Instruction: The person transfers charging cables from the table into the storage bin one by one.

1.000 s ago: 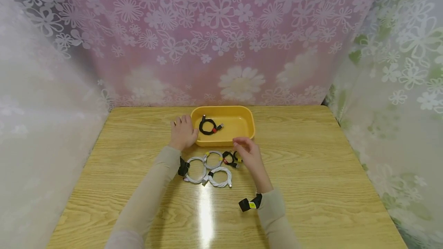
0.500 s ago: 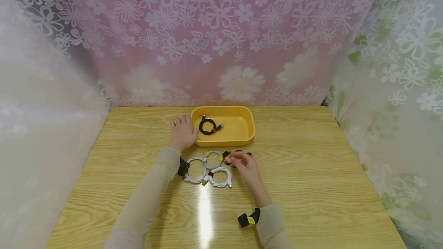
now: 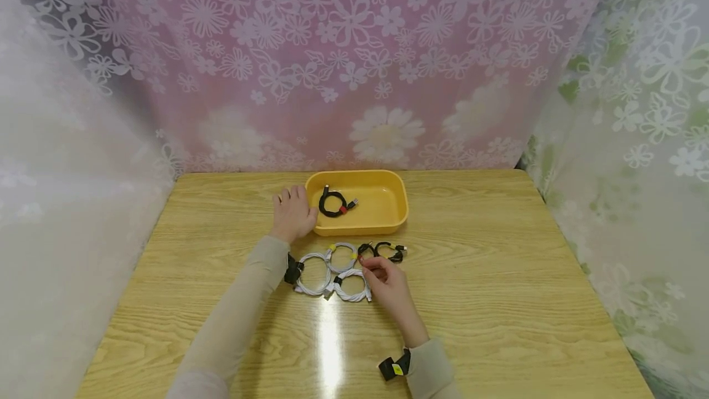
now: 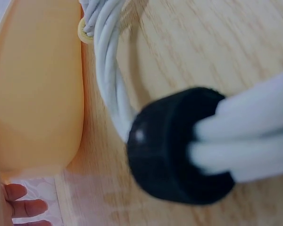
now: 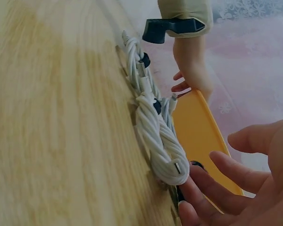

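My left hand (image 3: 292, 213) rests against the left side of a yellow tray (image 3: 360, 231), its fingers extended and its thumb at the rim. Inside the tray lies a coiled black USB cable (image 3: 325, 209) with a red tie. My right hand (image 3: 390, 285) hovers just right of a coiled white cable (image 3: 348, 298) with a black tie. In the right wrist view, the thumb stands apart from loosely bent fingers (image 5: 236, 172), nothing gripped between them; whether a fingertip touches the white coil (image 5: 153, 127) cannot be told.
Another white coil (image 3: 314, 255) and a greyish coil with yellow ties (image 3: 341, 244) lie left of it. Two black coiled cables, one with a plug (image 3: 397, 257), lie before the tray. A wooden table (image 3: 498, 300) bears everything, with floral curtains (image 3: 354, 79) around it.
My right hand has moved from the tray's front edge toward me, past the black cables to beside the white coil. The two black coils are uncovered. My left hand has not moved.
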Available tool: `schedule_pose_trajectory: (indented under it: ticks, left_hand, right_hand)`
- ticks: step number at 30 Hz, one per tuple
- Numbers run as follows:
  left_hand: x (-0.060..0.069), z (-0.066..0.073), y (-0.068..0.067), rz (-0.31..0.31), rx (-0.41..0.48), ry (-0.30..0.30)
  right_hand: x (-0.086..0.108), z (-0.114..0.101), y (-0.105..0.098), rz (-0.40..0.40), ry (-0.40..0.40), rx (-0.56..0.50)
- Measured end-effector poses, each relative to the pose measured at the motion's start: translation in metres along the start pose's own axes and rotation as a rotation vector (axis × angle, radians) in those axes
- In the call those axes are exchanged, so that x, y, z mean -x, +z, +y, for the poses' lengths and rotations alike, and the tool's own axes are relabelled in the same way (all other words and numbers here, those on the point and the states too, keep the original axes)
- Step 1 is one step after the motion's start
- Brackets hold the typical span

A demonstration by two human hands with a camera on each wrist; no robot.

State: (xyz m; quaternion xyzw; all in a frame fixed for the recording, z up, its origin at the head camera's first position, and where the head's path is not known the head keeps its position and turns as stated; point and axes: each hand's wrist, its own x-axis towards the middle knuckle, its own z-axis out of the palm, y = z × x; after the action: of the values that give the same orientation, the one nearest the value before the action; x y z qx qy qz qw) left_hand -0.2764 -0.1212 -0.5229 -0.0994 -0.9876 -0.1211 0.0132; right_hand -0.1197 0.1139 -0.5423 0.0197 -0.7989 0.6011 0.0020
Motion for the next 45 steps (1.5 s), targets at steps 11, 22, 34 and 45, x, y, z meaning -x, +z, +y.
schedule_pose_trajectory:
  ticks: [11, 22, 34, 45]
  left_hand:
    - [-0.001, -0.001, 0.002, -0.006, -0.002, 0.000]
    - [-0.001, -0.001, 0.002, -0.011, -0.005, -0.003]
    - [-0.001, -0.001, 0.003, -0.014, -0.012, -0.003]
    - [0.000, 0.000, 0.002, -0.009, -0.015, -0.004]
  right_hand:
    - [0.002, 0.009, 0.002, 0.005, -0.042, 0.112]
    - [0.000, 0.012, 0.007, 0.050, -0.066, 0.194]
    - [0.000, 0.013, 0.010, 0.111, -0.038, 0.186]
    - [0.002, 0.003, 0.006, 0.090, 0.039, 0.058]
